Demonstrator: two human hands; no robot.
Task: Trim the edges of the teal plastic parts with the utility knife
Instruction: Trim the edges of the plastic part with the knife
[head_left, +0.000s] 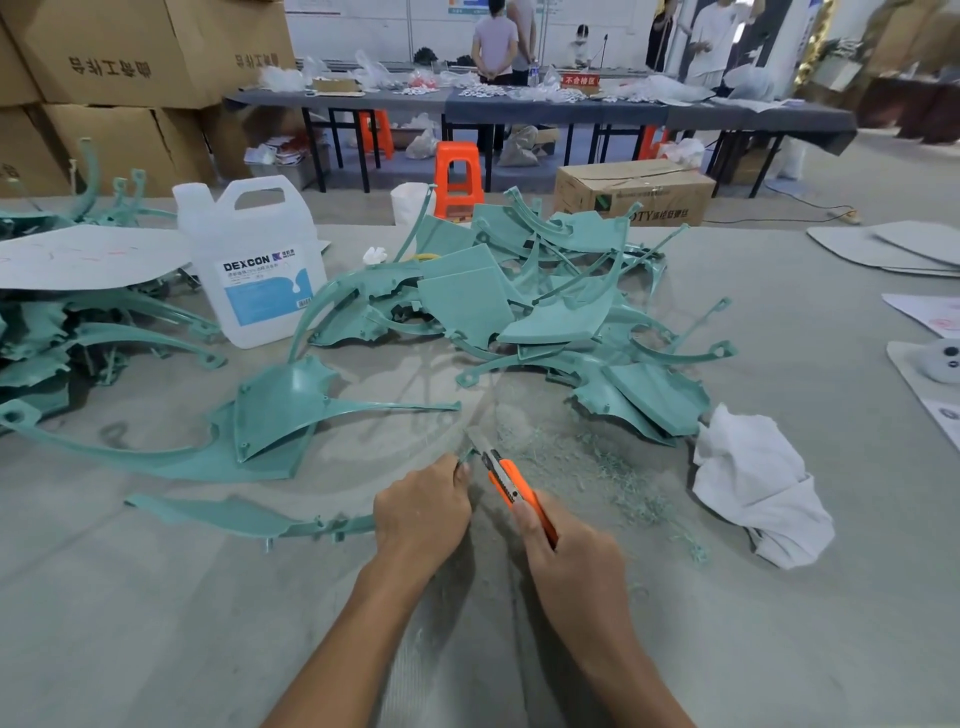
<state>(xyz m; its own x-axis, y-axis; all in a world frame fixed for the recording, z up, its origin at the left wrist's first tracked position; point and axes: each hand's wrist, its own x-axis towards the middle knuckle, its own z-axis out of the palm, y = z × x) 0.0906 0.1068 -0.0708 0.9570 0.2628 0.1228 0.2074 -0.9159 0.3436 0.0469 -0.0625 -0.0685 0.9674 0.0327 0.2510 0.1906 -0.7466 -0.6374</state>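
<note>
My left hand (423, 512) grips one end of a long, thin teal plastic part (234, 517) that stretches left across the grey table. My right hand (566, 561) holds an orange utility knife (506, 480), its blade tip touching the part's end just beyond my left fingertips. Another teal part (280, 410) with a curved shell and a long spike lies just beyond. A big heap of teal parts (540, 306) sits at the table's centre, and a second stack (62, 338) is at the far left.
A white DEXCON jug (254, 265) stands left of the heap. A crumpled white cloth (753, 483) lies to the right, with teal shavings (613, 473) scattered between it and the knife. Grey sheets (904, 249) lie at the far right. People stand at tables behind.
</note>
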